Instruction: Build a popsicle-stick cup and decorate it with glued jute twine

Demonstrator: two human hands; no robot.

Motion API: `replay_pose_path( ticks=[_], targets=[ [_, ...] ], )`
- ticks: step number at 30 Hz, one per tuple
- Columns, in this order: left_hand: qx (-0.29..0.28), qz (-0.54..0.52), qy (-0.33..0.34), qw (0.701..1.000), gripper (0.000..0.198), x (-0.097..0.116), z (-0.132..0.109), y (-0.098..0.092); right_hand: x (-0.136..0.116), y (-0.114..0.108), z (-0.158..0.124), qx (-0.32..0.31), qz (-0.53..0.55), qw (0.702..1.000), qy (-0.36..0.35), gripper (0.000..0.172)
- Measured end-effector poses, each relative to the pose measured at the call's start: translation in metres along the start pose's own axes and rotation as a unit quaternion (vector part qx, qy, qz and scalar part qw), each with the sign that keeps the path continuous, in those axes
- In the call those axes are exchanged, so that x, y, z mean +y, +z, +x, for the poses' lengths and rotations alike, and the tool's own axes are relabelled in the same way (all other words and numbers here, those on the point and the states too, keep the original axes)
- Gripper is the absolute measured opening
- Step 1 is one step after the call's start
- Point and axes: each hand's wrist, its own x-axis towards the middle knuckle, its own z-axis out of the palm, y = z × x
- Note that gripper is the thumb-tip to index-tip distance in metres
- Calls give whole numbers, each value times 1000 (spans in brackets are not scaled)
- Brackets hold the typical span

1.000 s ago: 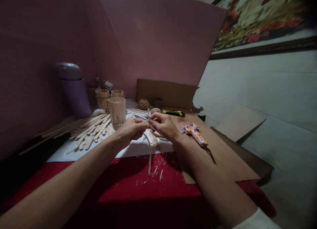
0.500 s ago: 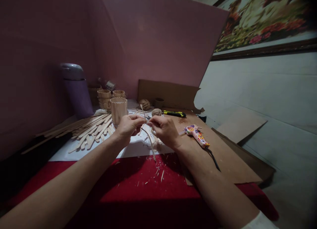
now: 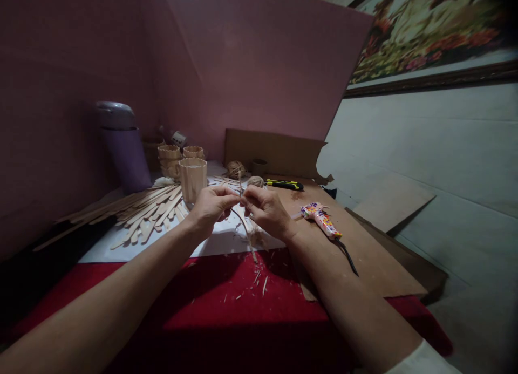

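My left hand (image 3: 211, 208) and my right hand (image 3: 266, 209) meet fingertip to fingertip above the white sheet (image 3: 218, 243), both pinched on a thin strand of twine (image 3: 246, 232). The strand hangs down from the pinch toward the red cloth (image 3: 226, 304), and a short end sticks up above the fingers. A loose bundle of twine (image 3: 256, 236) lies under my right hand. Just behind my left hand stands a cup made of craft sticks (image 3: 192, 178).
Loose craft sticks (image 3: 141, 212) fan out at the left beside a purple flask (image 3: 121, 147). Two more stick cups (image 3: 178, 155), twine balls (image 3: 236, 169), a yellow-black cutter (image 3: 284, 184) and a patterned glue gun (image 3: 321, 218) on brown cardboard (image 3: 364, 255) lie around. Wood slivers dot the cloth.
Both hands rose slightly and stayed pinched together. The hanging strand swung from straight down to slanting right, and a short end now pokes up above the fingers.
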Motion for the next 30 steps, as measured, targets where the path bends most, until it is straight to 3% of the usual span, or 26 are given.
replay_pose_path(
  ticks=[7,13,22,30],
  targets=[
    [-42,-5,7,999,18,0,-2,1,2,3,-1,20,91,995,46,23],
    [-66,-20,14,998,14,-2,-3,2,1,3,0,37,94,993,65,21],
    [-46,-26,8,999,16,-1,-5,3,4,11,1,29,166,979,114,17],
    [-29,6,0,1000,28,-1,-2,2,4,9,1,11,189,970,154,18]
  ],
)
